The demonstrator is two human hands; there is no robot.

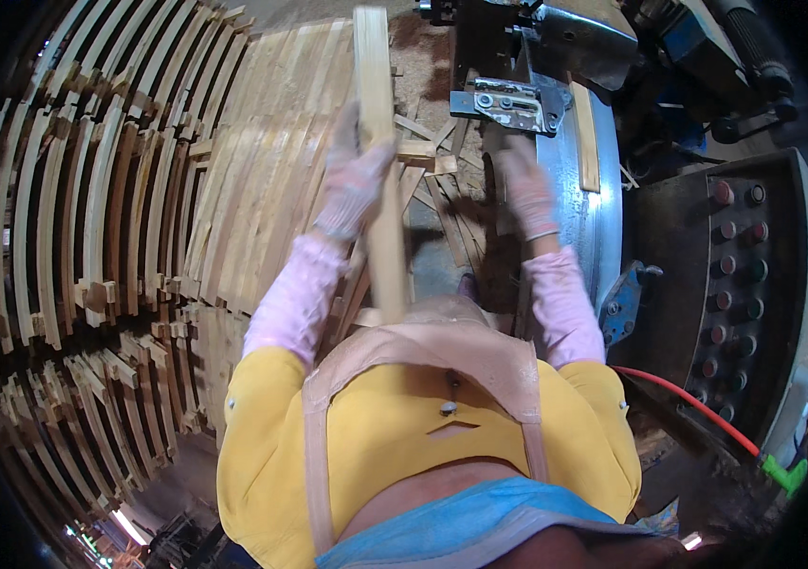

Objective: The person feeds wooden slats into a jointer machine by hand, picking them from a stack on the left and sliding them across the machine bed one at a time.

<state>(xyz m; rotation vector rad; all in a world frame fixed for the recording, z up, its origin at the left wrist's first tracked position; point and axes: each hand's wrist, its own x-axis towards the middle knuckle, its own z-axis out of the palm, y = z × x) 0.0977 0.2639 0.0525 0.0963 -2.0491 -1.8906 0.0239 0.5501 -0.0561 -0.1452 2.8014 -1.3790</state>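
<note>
My left hand (pixel 352 180), in a pale work glove, is closed around a long, light wooden strip (pixel 380 228). The strip runs lengthwise in front of me, its near end close to my apron and its far end well beyond the hand. My right hand (pixel 525 190), gloved too, is beside the left edge of the metal machine bed (pixel 565 218). Its fingers stretch forward, somewhat blurred, and no object shows in them. Just beyond them is a metal guide block (pixel 513 106) with bolts. Another wooden strip (pixel 585 137) lies on the bed to the right.
Many wooden strips lie side by side in a stack (pixel 266 161) on my left, with racks of spaced strips (pixel 82 209) farther left. Loose offcuts (pixel 447 209) lie between stack and machine. At right are a button panel (pixel 741 284) and a red hose (pixel 698 403).
</note>
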